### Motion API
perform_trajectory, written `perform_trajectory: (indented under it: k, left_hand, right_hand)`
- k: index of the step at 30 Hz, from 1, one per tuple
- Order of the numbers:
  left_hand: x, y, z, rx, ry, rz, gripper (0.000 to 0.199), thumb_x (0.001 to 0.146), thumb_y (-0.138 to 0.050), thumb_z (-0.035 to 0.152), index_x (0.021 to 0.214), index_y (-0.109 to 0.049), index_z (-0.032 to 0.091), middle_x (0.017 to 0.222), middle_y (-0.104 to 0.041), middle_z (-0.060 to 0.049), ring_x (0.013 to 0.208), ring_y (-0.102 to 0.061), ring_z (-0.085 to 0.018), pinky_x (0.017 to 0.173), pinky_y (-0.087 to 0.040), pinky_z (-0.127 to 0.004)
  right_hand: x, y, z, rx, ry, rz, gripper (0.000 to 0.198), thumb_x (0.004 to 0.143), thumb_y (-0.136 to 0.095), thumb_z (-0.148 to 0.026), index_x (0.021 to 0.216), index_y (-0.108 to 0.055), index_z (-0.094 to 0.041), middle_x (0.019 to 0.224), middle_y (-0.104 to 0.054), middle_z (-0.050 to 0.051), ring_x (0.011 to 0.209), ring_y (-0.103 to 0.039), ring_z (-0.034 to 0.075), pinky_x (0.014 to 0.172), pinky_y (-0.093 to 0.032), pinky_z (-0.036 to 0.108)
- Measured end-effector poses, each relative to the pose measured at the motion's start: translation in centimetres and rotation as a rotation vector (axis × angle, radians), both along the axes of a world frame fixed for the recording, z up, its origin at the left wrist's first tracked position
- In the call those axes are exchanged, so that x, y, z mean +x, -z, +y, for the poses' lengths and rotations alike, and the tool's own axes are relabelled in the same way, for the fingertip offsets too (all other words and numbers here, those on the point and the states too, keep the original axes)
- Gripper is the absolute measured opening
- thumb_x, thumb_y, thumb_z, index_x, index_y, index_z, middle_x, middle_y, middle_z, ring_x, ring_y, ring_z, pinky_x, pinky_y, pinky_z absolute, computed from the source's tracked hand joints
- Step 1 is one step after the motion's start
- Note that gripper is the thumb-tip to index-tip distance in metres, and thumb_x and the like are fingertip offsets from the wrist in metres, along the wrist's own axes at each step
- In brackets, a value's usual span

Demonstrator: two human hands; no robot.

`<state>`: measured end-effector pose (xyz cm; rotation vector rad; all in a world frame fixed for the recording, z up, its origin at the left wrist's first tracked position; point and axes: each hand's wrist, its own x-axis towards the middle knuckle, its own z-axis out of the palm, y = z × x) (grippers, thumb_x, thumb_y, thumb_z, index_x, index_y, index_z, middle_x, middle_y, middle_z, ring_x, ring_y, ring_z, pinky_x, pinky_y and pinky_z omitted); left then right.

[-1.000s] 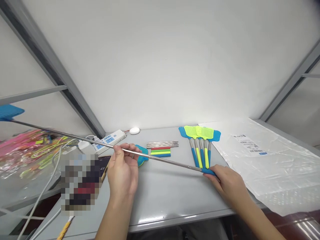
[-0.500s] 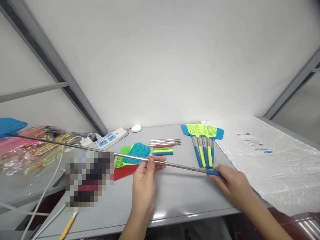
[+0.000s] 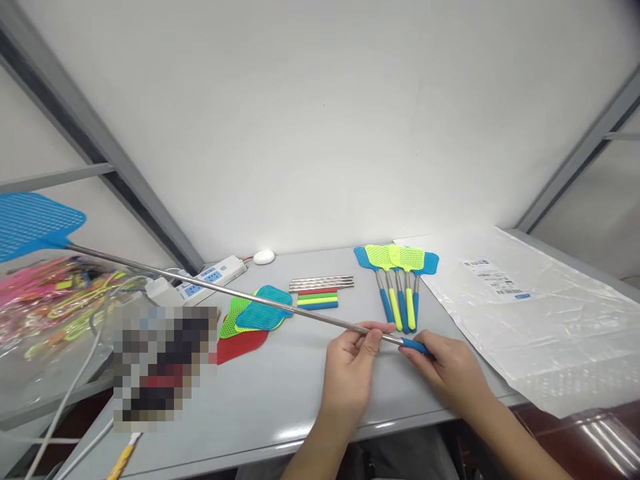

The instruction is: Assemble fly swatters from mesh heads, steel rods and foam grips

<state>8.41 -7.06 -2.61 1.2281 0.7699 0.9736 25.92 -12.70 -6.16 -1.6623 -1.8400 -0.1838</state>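
A fly swatter with a long metal rod (image 3: 225, 289) stretches across the view, its blue perforated head (image 3: 37, 223) at the far left. My right hand (image 3: 445, 367) is closed around its blue handle (image 3: 414, 345). Just left of that, my left hand (image 3: 353, 367) pinches the rod between thumb and fingers. Behind my hands lie several short swatters (image 3: 400, 287) with blue and yellow heads and grips, fanned together. Loose mesh heads (image 3: 263, 310) in blue, green and red are piled to the left. Metal rods (image 3: 321, 284) and coloured handles (image 3: 317, 300) lie in rows between them.
A white plastic bag (image 3: 540, 313) with a label covers the table's right side. A power strip (image 3: 210, 280) with cables and a white mouse-shaped object (image 3: 264, 257) are at the back left. Bagged colourful items (image 3: 65, 307) lie beyond the left edge. A blurred-out object (image 3: 165, 367) is nearer.
My left hand has slid right along the rod, close to the handle. The swatter's head has come further into view at left and sits higher; the camera view has shifted slightly.
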Motion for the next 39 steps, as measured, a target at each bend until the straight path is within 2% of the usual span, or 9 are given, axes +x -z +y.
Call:
perform_trajectory:
  k: [4,7,9,11,15,18,22,33,39]
  left_hand:
    - [-1.6,-1.2,1.2,0.038,0.095,0.109,0.034,0.09,-0.055,0.046,0.102,-0.073,0.02,0.111,-0.071,-0.011,0.099,-0.063,-0.025,0.086,-0.047,-0.034]
    - [-4.6,-1.9,3.0,0.052,-0.029,0.077,0.041,0.09,-0.051,0.053,0.106,-0.07,0.019,0.111,-0.069,-0.012,0.1,-0.062,-0.025,0.083,-0.048,-0.034]
    - [-7.0,-2.3,4.5,0.084,-0.209,0.039,0.042,0.087,-0.054,0.057,0.092,-0.07,0.019,0.093,-0.068,-0.009,0.079,-0.06,-0.019,0.072,-0.047,-0.029]
    - [-9.3,-2.7,5.8,0.129,-0.321,0.041,0.042,0.084,-0.057,0.059,0.081,-0.067,0.018,0.068,-0.058,-0.003,0.063,-0.049,-0.014,0.059,-0.04,-0.025]
    - [-11.6,-3.4,6.5,0.116,-0.2,0.145,0.045,0.083,-0.06,0.056,0.059,-0.054,0.019,0.06,-0.042,0.001,0.056,-0.036,-0.013,0.05,-0.03,-0.025]
    - [-11.1,-3.4,5.9,0.132,-0.081,0.225,0.05,0.084,-0.058,0.055,0.051,-0.044,0.02,0.055,-0.034,0.001,0.054,-0.031,-0.013,0.049,-0.025,-0.027]
    - [-9.7,-2.6,5.2,0.137,-0.073,0.224,0.052,0.087,-0.053,0.052,0.051,-0.033,0.021,0.055,-0.027,0.003,0.053,-0.023,-0.013,0.05,-0.022,-0.027]
    - [-8.6,-2.2,4.2,0.136,-0.016,0.271,0.044,0.093,-0.045,0.05,0.063,-0.034,0.021,0.061,-0.027,0.005,0.056,-0.024,-0.011,0.051,-0.021,-0.026]
    - [-4.6,-2.1,1.9,0.171,0.23,0.364,0.043,0.096,-0.039,0.049,0.066,-0.04,0.019,0.063,-0.034,0.004,0.059,-0.033,-0.011,0.057,-0.028,-0.025]
  right_hand:
    - [0.2,-0.4,0.0,-0.045,-0.006,0.08,0.037,0.095,-0.047,-0.047,0.071,-0.056,-0.021,0.056,-0.058,-0.003,0.049,-0.054,0.013,0.049,-0.033,0.024]
    - [0.3,-0.6,0.0,-0.058,0.006,0.121,0.037,0.094,-0.049,-0.048,0.07,-0.058,-0.022,0.054,-0.057,-0.002,0.049,-0.053,0.013,0.048,-0.033,0.024]
    - [0.4,-0.6,-0.1,-0.054,0.026,0.143,0.037,0.093,-0.05,-0.049,0.07,-0.059,-0.022,0.052,-0.054,-0.003,0.047,-0.05,0.012,0.048,-0.033,0.024]
    - [0.5,-0.6,-0.2,-0.049,0.03,0.153,0.036,0.092,-0.052,-0.049,0.07,-0.059,-0.022,0.051,-0.052,-0.003,0.047,-0.049,0.012,0.049,-0.034,0.024]
    - [0.6,-0.6,-0.2,-0.044,-0.004,0.131,0.035,0.092,-0.053,-0.048,0.07,-0.06,-0.021,0.052,-0.052,-0.004,0.047,-0.049,0.011,0.049,-0.034,0.023]
    - [0.6,-0.5,-0.2,-0.03,-0.028,0.094,0.036,0.092,-0.053,-0.047,0.069,-0.058,-0.021,0.051,-0.05,-0.004,0.046,-0.048,0.011,0.049,-0.034,0.023]
    - [0.8,-0.3,-0.2,0.005,-0.013,0.043,0.038,0.091,-0.054,-0.048,0.065,-0.056,-0.021,0.049,-0.047,-0.005,0.044,-0.046,0.01,0.047,-0.032,0.023]
    - [0.9,0.1,0.0,0.049,0.052,-0.011,0.045,0.092,-0.051,-0.054,0.06,-0.05,-0.021,0.047,-0.045,-0.005,0.041,-0.043,0.01,0.044,-0.029,0.024]
    - [0.8,0.3,0.0,0.053,0.007,-0.019,0.046,0.092,-0.051,-0.054,0.06,-0.047,-0.021,0.047,-0.045,-0.005,0.042,-0.045,0.01,0.045,-0.029,0.023]
